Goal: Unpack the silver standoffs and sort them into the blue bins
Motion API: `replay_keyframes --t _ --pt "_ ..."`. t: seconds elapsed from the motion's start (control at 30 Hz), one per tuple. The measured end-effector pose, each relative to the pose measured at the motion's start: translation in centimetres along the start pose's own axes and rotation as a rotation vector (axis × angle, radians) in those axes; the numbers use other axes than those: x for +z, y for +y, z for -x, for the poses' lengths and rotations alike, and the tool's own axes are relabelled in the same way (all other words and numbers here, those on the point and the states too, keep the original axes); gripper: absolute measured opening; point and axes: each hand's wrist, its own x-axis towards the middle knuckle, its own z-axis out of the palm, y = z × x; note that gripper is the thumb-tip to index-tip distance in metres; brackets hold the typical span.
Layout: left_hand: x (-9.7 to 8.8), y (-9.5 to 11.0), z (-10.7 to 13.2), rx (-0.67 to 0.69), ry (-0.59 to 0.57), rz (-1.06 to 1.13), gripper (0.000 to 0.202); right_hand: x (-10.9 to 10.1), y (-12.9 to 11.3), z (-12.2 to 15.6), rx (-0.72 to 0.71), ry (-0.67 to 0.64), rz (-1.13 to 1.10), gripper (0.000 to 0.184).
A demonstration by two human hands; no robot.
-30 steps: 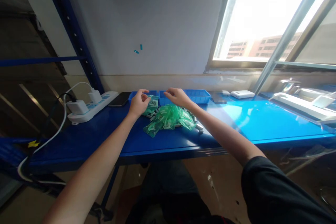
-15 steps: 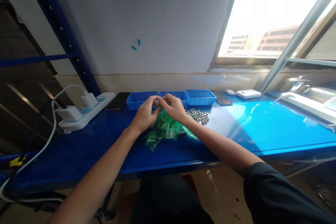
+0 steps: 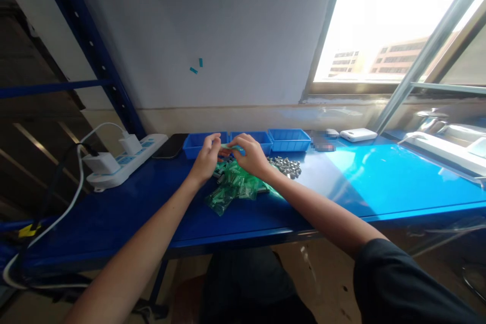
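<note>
My left hand [image 3: 206, 158] and my right hand [image 3: 251, 155] are raised close together above a pile of green plastic bags [image 3: 240, 182]. A small pale-green plastic bag [image 3: 236, 148] shows between the hands, and the right thumb and fingers pinch it. The left fingers curl in toward that bag's other end; what they grip is too small to make out. Small metal parts show inside the piled bags. To the right of the pile lies a heap of loose metal fittings [image 3: 286, 166], partly hidden by the right wrist.
Three blue bins stand along the wall: a left bin [image 3: 192, 148], a middle bin [image 3: 269, 148] and a right bin [image 3: 290, 143]. A dark phone [image 3: 170, 147] and a white power strip [image 3: 127, 164] with plugs lie left. A white box-shaped device [image 3: 358, 135] lies right on the blue table [image 3: 152, 223].
My hands have drawn slightly apart, the left one shifting left and turning. The pale-green bag now shows between them. The pile and bins stay put.
</note>
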Motion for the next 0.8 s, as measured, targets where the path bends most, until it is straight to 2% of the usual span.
replay_keyframes --t 0.07,0.17,0.27,0.33,0.4,0.5,0.57,0.63,0.67,0.7,0.73,0.8 --pt "0.1 -0.4 -0.3 -0.033 0.050 0.055 0.046 -0.2 -0.3 0.4 -0.062 -0.014 0.086 0.023" --pt "0.0 -0.8 -0.4 0.017 0.141 0.078 0.044 -0.6 -1.3 0.5 -0.034 -0.064 0.170 0.028" --pt "-0.2 -0.5 -0.1 0.200 0.233 -0.045 0.042 -0.8 -2.0 -0.4 0.194 -0.123 0.020 0.020" --pt "-0.3 0.1 0.3 0.379 0.210 -0.229 0.027 -0.7 -2.1 -0.9 0.408 -0.134 -0.179 0.029" --pt "-0.1 0.8 0.8 0.540 0.134 -0.399 0.018 -0.7 -1.9 -1.2 0.521 -0.075 -0.319 0.038" --pt "0.2 1.6 1.4 0.639 0.095 -0.556 0.019 -1.4 -1.8 -1.4 0.435 0.117 -0.327 0.029" --pt "0.2 1.7 1.3 0.606 0.103 -0.609 0.022 -2.5 -1.9 -2.0 0.317 0.272 -0.259 0.026" --pt "-0.3 1.1 0.8 0.499 0.068 -0.640 0.024 -3.7 -2.0 -3.2 0.213 0.407 -0.176 0.032" --pt "-0.7 0.7 0.6 0.428 0.036 -0.669 0.024 -4.1 -2.0 -4.0 0.169 0.434 -0.128 0.035" --pt "-1.2 0.1 0.3 0.352 0.001 -0.714 0.025 -4.3 -2.0 -4.8 0.131 0.422 -0.076 0.037" --pt "-1.8 -0.5 0.0 0.281 -0.033 -0.775 0.026 -4.4 -1.9 -5.6 0.096 0.356 -0.019 0.037" --pt "-2.9 -1.7 -0.3 0.161 -0.123 -0.921 0.034 -3.8 -1.5 -6.5 0.047 0.072 0.113 0.039"
